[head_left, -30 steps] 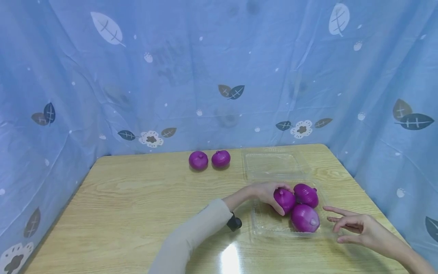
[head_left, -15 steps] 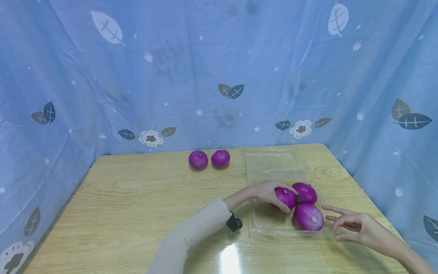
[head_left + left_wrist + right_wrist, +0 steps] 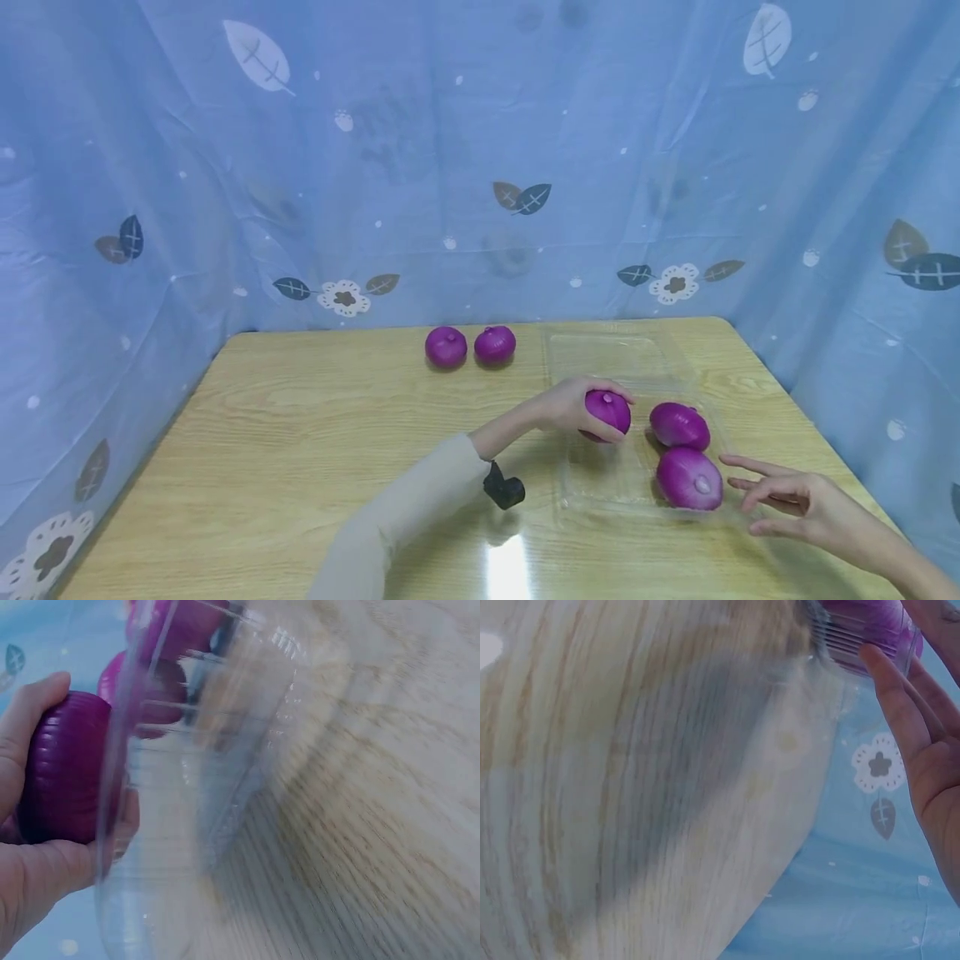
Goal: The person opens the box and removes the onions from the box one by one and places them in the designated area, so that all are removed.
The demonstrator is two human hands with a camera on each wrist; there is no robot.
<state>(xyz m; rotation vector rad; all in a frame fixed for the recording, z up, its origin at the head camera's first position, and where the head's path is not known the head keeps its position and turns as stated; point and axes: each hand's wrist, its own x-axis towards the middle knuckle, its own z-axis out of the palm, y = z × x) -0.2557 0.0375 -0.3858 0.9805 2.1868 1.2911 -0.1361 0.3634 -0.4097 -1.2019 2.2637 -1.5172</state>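
Note:
My left hand (image 3: 567, 407) grips a purple onion (image 3: 609, 410) over the left part of a clear plastic box (image 3: 600, 505). In the left wrist view, thumb and fingers wrap the held onion (image 3: 66, 769) beside the box wall (image 3: 161, 847). Two more onions sit inside at the right: one behind (image 3: 679, 426), one in front, a larger-looking onion (image 3: 690, 479) with a pale tip. My right hand (image 3: 798, 508) stands just right of the box, fingers loosely bent and nothing in them. The right wrist view has that hand (image 3: 930, 742) near the box corner.
Two further onions, a left one (image 3: 446, 347) and a right one (image 3: 495, 345), lie at the table's back edge. The box's clear lid (image 3: 607, 357) lies folded open behind it. A blue patterned curtain (image 3: 450, 167) surrounds the wooden table (image 3: 300, 442).
My left hand has lifted its onion slightly up and left, away from the other two in the box. The right hand keeps its place beside the box. The head view has shifted slightly.

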